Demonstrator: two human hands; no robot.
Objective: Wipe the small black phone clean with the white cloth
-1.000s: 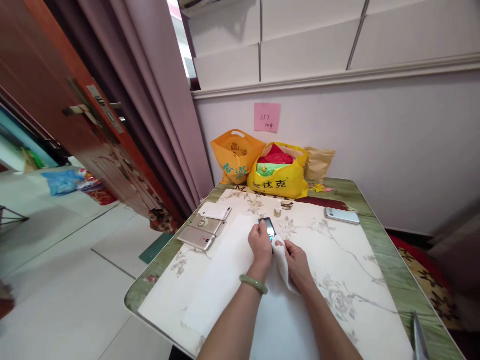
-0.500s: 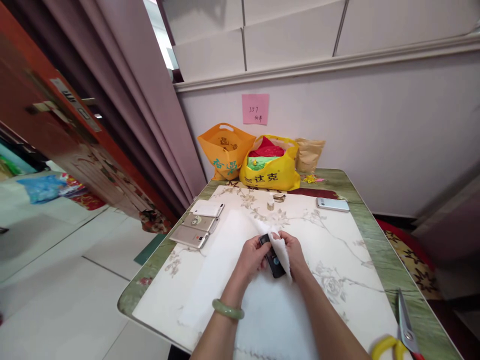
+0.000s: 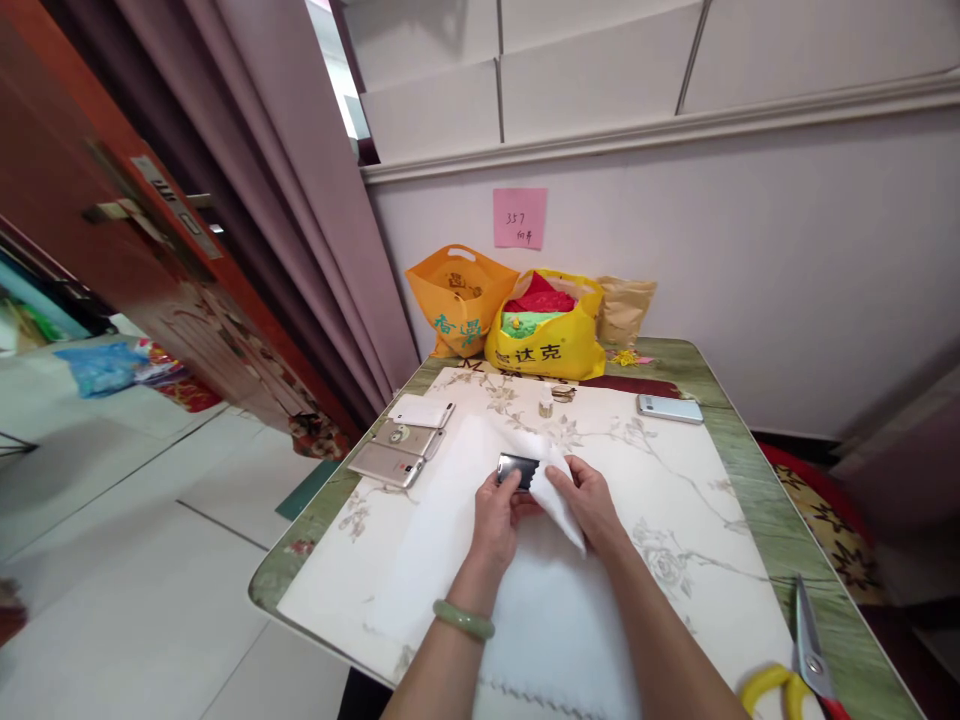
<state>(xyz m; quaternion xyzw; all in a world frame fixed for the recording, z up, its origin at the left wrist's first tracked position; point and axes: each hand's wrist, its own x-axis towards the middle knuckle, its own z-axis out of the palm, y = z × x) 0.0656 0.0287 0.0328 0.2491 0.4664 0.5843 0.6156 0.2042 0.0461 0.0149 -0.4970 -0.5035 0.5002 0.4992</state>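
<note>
My left hand point(image 3: 496, 515) grips the left end of a small black phone point(image 3: 517, 470), its thumb on the glossy face. Over the phone's right part lies a fold of white cloth point(image 3: 564, 492), which my right hand point(image 3: 589, 495) pinches between thumb and fingers. The rest of the cloth, with a zigzag-cut edge, spreads over the table below my wrists. Part of the phone is hidden by the cloth and my fingers. A green bangle point(image 3: 463, 620) circles my left wrist.
Several phones lie about: a white one point(image 3: 420, 411) among those on the left, a silver one point(image 3: 670, 408) at right. A small bottle point(image 3: 546, 402) stands at the back, before an orange bag point(image 3: 459, 300) and a yellow bag point(image 3: 547, 345). Scissors point(image 3: 810, 640) lie front right.
The black phone has turned from steeply slanted to nearly level, and its left end has risen. My right hand has drawn the cloth fold across the phone's right part.
</note>
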